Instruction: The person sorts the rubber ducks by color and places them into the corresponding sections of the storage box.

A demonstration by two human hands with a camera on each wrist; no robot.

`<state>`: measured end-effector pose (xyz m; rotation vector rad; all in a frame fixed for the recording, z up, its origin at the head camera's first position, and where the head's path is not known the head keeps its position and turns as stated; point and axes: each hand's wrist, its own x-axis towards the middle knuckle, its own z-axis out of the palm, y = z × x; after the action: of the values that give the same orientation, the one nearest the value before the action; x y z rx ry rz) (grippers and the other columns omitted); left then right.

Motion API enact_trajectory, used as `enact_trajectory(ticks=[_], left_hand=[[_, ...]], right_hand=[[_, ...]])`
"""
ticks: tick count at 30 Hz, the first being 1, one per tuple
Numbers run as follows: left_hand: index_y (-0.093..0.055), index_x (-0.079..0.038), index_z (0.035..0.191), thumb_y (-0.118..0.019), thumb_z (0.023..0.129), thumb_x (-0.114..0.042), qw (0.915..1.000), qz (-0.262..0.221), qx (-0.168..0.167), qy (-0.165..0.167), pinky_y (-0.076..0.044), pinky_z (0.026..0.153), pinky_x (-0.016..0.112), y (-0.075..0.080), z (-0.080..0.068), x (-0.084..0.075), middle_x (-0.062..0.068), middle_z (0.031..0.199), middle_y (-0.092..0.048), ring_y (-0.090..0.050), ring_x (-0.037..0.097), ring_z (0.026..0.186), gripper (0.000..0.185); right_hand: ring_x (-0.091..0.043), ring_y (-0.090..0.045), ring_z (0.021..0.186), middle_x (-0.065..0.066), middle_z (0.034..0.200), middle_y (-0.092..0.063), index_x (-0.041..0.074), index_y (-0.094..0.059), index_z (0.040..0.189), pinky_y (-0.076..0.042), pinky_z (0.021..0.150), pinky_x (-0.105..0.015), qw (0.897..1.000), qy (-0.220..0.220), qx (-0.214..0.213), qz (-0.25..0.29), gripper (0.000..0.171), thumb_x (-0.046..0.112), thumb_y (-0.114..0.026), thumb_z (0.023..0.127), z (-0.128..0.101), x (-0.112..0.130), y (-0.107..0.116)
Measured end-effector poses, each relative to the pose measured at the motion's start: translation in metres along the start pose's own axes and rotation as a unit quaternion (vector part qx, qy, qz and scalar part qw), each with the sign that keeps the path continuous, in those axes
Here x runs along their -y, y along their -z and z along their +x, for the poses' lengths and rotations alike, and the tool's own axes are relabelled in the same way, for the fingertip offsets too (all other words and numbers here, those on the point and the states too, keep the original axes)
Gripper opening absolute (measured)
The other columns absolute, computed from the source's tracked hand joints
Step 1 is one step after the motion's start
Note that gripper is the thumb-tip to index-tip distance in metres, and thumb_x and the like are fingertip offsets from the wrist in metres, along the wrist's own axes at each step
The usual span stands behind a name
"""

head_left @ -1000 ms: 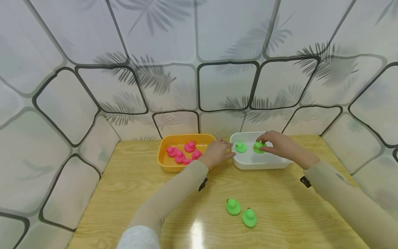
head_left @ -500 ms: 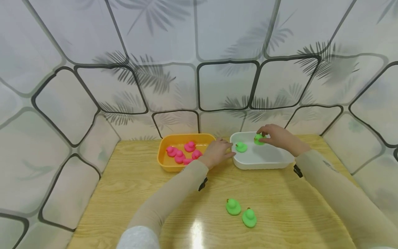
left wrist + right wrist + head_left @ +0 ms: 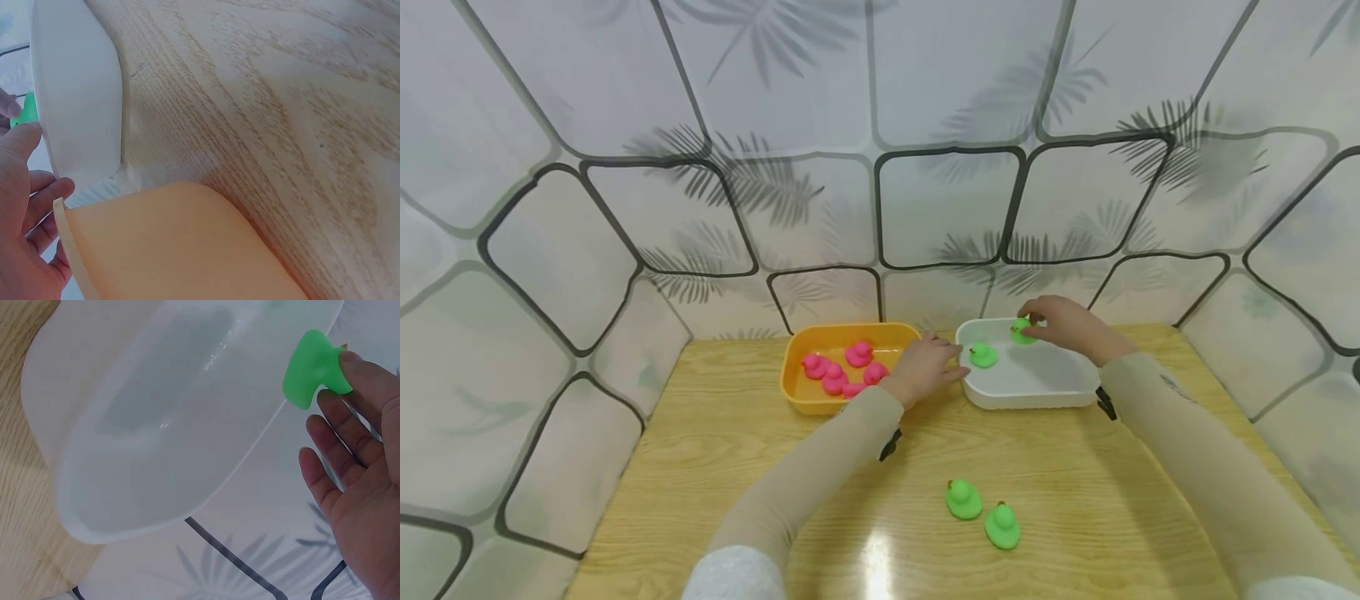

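My right hand (image 3: 1067, 323) pinches a green rubber duck (image 3: 1020, 332) between thumb and fingers over the back edge of the white tub (image 3: 1026, 400). In the right wrist view the held duck (image 3: 309, 372) overlaps the tub's rim. A second green rubber duck (image 3: 982, 356) sits inside at the tub's left end. My left hand (image 3: 921, 369) lies over the orange tub's (image 3: 814, 406) right end, its fingers spread toward the white tub. In the left wrist view its thumb and fingertips (image 3: 62, 186) are right at the white rim.
Several pink rubber ducks (image 3: 833, 379) are in the orange tub, partly hidden by my left hand. Two green rubber ducks, one left (image 3: 962, 499) and one right (image 3: 1002, 527), stand on the wooden table (image 3: 715, 467) nearer me. A patterned wall (image 3: 940, 208) rises behind the tubs.
My right hand has carried the green rubber duck from the middle of the white tub back toward its far edge. My left hand has stayed in place.
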<state>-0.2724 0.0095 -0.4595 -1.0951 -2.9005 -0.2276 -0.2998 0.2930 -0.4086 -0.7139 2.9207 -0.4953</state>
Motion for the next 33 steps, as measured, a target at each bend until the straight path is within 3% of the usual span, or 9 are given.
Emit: enact_trajectory(ticks=[22, 33], left_hand=[[-0.066, -0.013, 0.141, -0.059, 0.105, -0.048, 0.9999, 0.002, 0.006, 0.008, -0.05, 0.102, 0.033, -0.002, 0.0, -0.002, 0.003, 0.137, -0.068, -0.056, 0.022, 0.119, 0.051], [-0.068, -0.013, 0.14, -0.059, 0.105, -0.047, 0.9999, 0.015, -0.005, 0.004, -0.052, 0.098, 0.032, -0.001, -0.001, -0.002, 0.003, 0.134, -0.07, -0.057, 0.021, 0.117, 0.049]], right_hand=[[-0.036, -0.067, 0.097, -0.017, 0.102, -0.071, -0.008, -0.069, 0.121, -0.053, 0.087, -0.055, 1.0, 0.006, 0.007, -0.002, 0.029, 0.011, -0.07, 0.099, -0.003, 0.003, -0.016], [-0.03, -0.069, 0.092, -0.009, 0.1, -0.074, 0.0, -0.075, 0.115, -0.056, 0.082, -0.051, 0.997, 0.054, -0.043, -0.017, 0.022, 0.011, -0.074, 0.096, -0.031, 0.004, -0.026]])
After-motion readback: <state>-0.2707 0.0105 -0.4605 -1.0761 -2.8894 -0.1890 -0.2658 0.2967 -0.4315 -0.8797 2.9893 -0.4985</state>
